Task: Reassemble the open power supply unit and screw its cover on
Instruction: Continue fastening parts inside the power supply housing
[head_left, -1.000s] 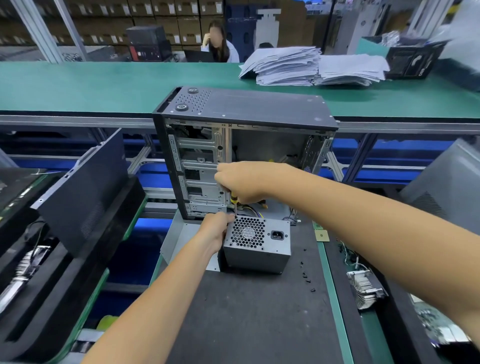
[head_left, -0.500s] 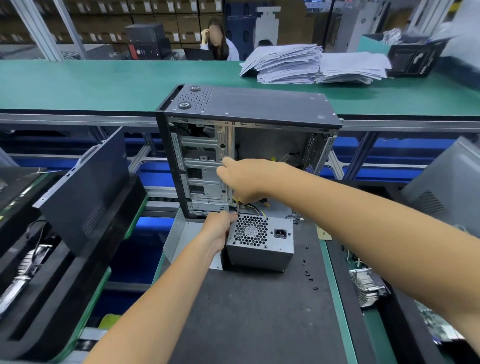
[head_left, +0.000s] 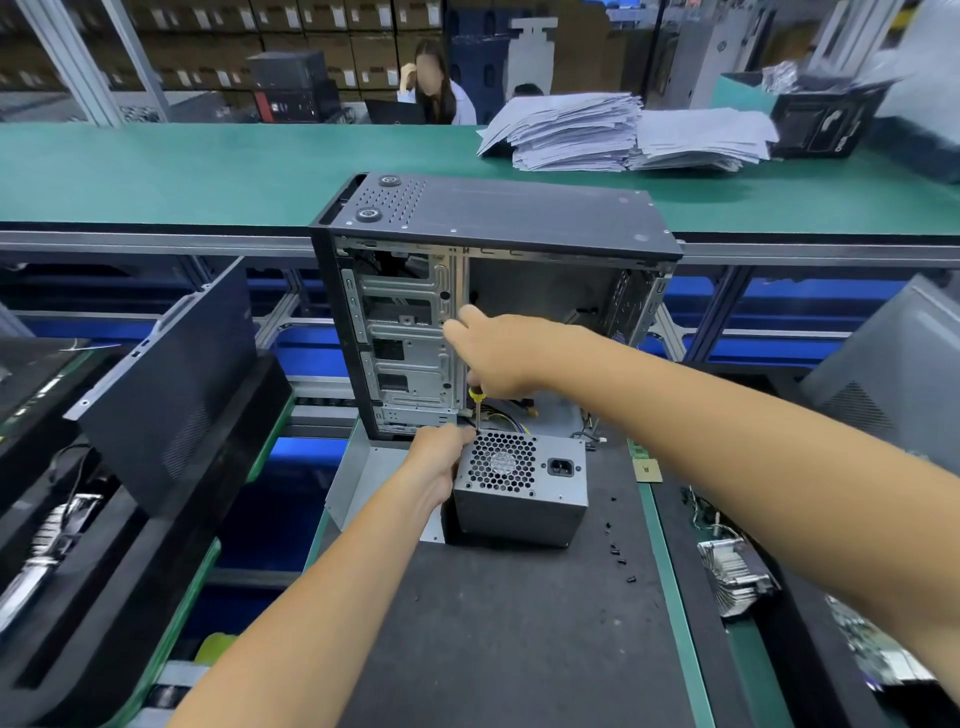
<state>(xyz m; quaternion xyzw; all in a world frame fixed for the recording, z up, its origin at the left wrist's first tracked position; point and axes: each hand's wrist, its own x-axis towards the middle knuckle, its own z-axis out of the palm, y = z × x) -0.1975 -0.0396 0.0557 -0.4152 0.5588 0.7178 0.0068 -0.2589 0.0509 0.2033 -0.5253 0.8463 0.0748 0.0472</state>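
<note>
Right hand (head_left: 501, 358) clenched round a screwdriver (head_left: 476, 402) (yellow collar showing under the fist), shaft pointing down at the top back left corner of the PSU (head_left: 522, 488). Left hand (head_left: 436, 457) curled over that same corner, gripping the PSU's upper left edge. PSU upright on the black mat (head_left: 493, 634), fan grille and power socket facing the camera, cover on; coloured wires (head_left: 511, 415) running from behind it toward the case (head_left: 467, 291). Just behind, touching or nearly so, the case standing open on its near side, drive bays at left, the right part of its shell hollow. Bare mat in front of the PSU, bounded right by a green edge; small black screws (head_left: 615, 551) scattered there, near the PSU's right side. A grey metal sheet (head_left: 363, 483) under and left of the PSU, overhanging the mat's left edge. Far left, a black panel (head_left: 171, 384) leaning in a tray. Right of the green strip, a heatsink (head_left: 735, 577) among loose parts. On the green bench (head_left: 208, 171) beyond, stacked papers (head_left: 597, 132).
</note>
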